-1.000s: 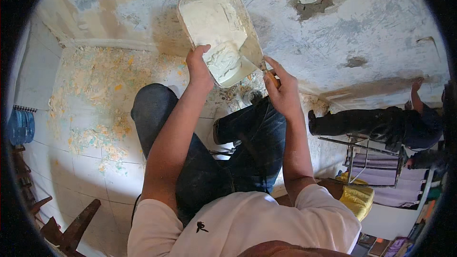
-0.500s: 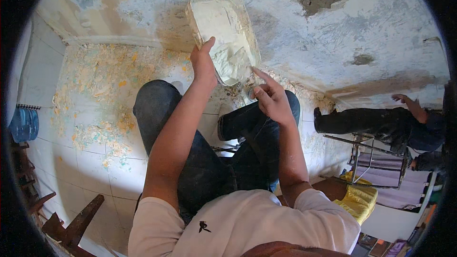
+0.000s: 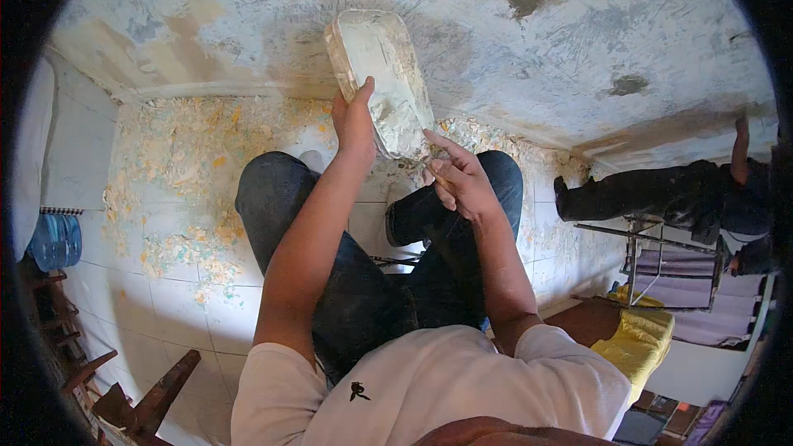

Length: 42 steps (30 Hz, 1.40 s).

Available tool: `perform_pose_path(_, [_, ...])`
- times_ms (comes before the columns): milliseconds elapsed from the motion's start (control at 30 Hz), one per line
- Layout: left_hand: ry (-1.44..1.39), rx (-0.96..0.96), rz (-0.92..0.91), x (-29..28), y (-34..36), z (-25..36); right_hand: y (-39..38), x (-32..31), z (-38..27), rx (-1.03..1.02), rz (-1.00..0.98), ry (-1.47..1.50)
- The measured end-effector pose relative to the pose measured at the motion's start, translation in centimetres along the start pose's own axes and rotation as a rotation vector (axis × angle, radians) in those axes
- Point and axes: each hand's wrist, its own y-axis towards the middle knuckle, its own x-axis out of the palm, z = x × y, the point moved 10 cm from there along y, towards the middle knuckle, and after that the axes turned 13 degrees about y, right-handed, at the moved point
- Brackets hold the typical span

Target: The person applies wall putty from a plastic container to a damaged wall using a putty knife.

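My left hand (image 3: 356, 124) grips the near left side of a rectangular tub (image 3: 334, 45), its thumb over the rim. The tub tilts in front of the wall. Creamy white putty (image 3: 384, 54) coats its inside, smooth at the far end and heaped toward the near end. My right hand (image 3: 462, 177) is closed around the handle of a putty knife (image 3: 427, 172), with the forefinger stretched along it toward the tub's near right corner. The knife's blade is mostly lost in the putty, so its edge is hard to make out.
The patchy wall (image 3: 529, 66) rises ahead, with a bare grey hole at its top. Paint flakes (image 3: 198, 149) litter the tiled floor. At right another person (image 3: 652, 194) is by a metal-framed stand (image 3: 632, 264). A yellow cloth (image 3: 648, 339) and a wooden stool (image 3: 149, 400) are nearby.
The tub sits a little lower in view. My right hand has shifted slightly left and down, and the knife has turned in the putty. The other person's arm has risen toward the wall.
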Motion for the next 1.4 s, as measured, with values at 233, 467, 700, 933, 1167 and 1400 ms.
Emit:
perform_pose_path(233, [0.022, 0.055, -0.062, 1.8, 2.1, 0.6, 0.9, -1.8, -1.9, -0.058, 0.054, 0.197])
perform_pose_path(467, [-0.064, 0.022, -0.102, 2.3, 3.0, -1.0, 0.0, -4.1, -7.2, -0.197, 0.004, 0.492])
perform_pose_path(700, [-0.014, 0.017, -0.119, 6.8, 0.8, 0.0, -0.8, -3.0, -18.8, -0.557, 0.016, 0.670])
perform_pose_path(933, [-0.051, -0.009, -0.165, 6.9, 0.9, -1.2, 2.8, -3.3, -27.5, -0.906, 0.207, 0.464])
perform_pose_path(1167, [-0.113, -0.064, -0.096, 6.9, 0.0, 1.3, 7.2, -2.4, -34.0, -1.152, 0.437, 0.287])
perform_pose_path(1400, [-0.143, -0.070, -0.124, 7.4, 2.1, 0.7, 11.2, -3.1, -38.8, -1.292, 0.660, -0.100])
